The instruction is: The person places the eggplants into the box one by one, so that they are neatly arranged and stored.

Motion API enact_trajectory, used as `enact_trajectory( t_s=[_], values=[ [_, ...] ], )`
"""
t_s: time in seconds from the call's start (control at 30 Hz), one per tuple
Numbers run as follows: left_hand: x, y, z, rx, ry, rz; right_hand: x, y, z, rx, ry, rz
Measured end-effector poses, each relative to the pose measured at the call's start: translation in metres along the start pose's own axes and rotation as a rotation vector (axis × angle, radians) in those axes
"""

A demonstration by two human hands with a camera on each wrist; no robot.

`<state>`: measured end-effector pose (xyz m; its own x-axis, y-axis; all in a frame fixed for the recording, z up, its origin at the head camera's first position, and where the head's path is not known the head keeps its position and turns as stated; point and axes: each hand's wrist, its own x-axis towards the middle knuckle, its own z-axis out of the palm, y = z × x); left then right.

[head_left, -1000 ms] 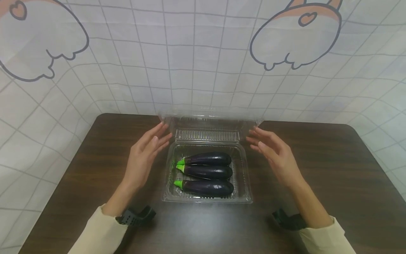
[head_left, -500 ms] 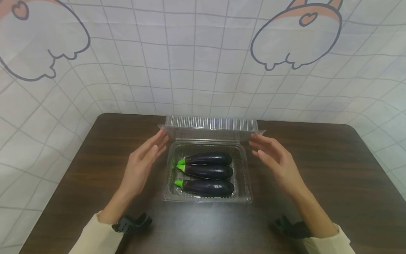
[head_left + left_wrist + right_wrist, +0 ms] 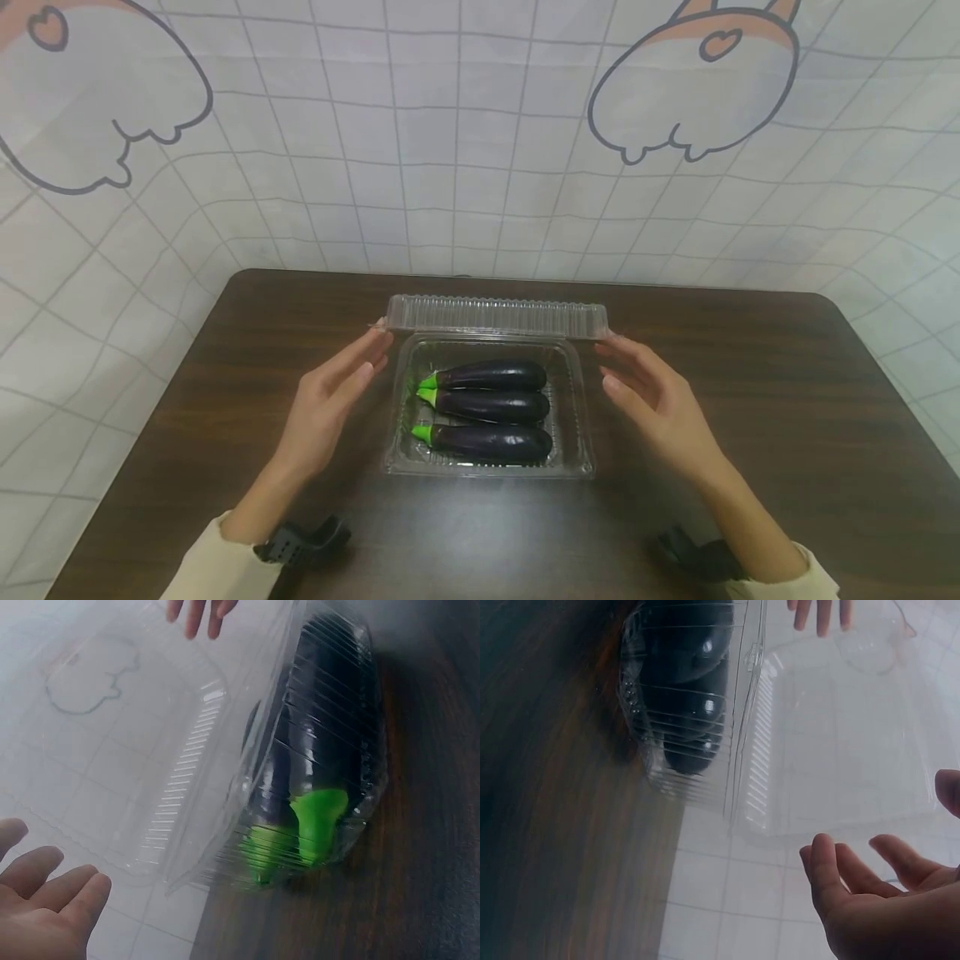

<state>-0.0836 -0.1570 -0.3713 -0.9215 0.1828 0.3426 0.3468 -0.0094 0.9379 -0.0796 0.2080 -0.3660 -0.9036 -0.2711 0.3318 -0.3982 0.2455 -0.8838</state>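
Note:
A clear plastic clamshell container (image 3: 487, 469) stands on the table with three eggplants (image 3: 491, 444) lying side by side in its base, their green stem ends to the left. Its hinged lid (image 3: 495, 317) is raised at the back, seen edge-on in the head view. My left hand (image 3: 322, 408) is at the lid's left corner and my right hand (image 3: 663, 408) at its right corner, fingers extended and slightly bent. The fingertips meet the lid's edge in the head view; exact contact is unclear. In the left wrist view, green stems (image 3: 322, 825) show through the ribbed wall.
The dark wood table (image 3: 480, 542) extends around the container. Behind it hangs a white grid-patterned cloth (image 3: 480, 167) with cartoon animal prints. Each wrist wears a black strap mount (image 3: 303, 542).
The lid has tilted forward, its free edge coming lower and nearer over the hinge. Both hands have moved slightly toward the person with it. The eggplants and base have stayed put.

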Motion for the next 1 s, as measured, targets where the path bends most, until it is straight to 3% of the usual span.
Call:
enact_trajectory(
  t_s=[0.37, 1.0],
  values=[
    [-0.010, 0.000, -0.001, 0.082, -0.028, 0.026, -0.011, -0.001, -0.001, -0.066, -0.015, 0.034],
    [-0.026, -0.003, -0.001, 0.165, -0.045, 0.043, -0.022, 0.000, 0.004, -0.075, 0.034, -0.060]
  ],
)
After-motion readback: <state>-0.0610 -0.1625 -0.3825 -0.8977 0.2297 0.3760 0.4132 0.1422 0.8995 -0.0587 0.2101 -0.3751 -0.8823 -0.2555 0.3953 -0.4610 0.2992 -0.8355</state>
